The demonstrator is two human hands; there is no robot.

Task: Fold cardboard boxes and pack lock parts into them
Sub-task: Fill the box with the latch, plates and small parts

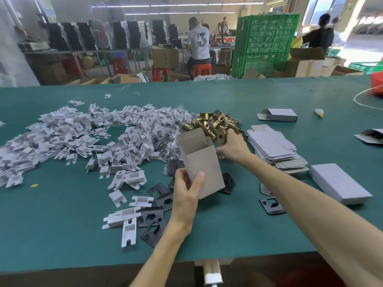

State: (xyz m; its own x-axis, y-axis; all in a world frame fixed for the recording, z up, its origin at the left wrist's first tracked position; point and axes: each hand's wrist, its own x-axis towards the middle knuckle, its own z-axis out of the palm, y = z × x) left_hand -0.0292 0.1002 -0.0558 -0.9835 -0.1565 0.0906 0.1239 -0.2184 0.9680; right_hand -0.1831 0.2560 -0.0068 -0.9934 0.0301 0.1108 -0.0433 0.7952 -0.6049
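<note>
Left hand [187, 190] grips the opened box [204, 166] over the table [62, 224]; right hand [233, 147] pinches a brass latch [220, 138] (just beside the raised flap); best to steady the mouth, then slide it in lengthwise.

Plain teal-green fabric table cover [62, 204]. Heaped white moulded plastic inserts [62, 137]. Shiny brass-gold metal latch parts [209, 123]. Matt black flat metal strike plates [153, 226]. Unprinted grey-beige open cardboard box [203, 162]. Pale grey stacked flat cardboard blanks [273, 146]. Bright green lattice-pattern plastic crates [265, 44].

Left hand [184, 195] and right hand [233, 149] are bare, forearms uncovered throughout.
</note>
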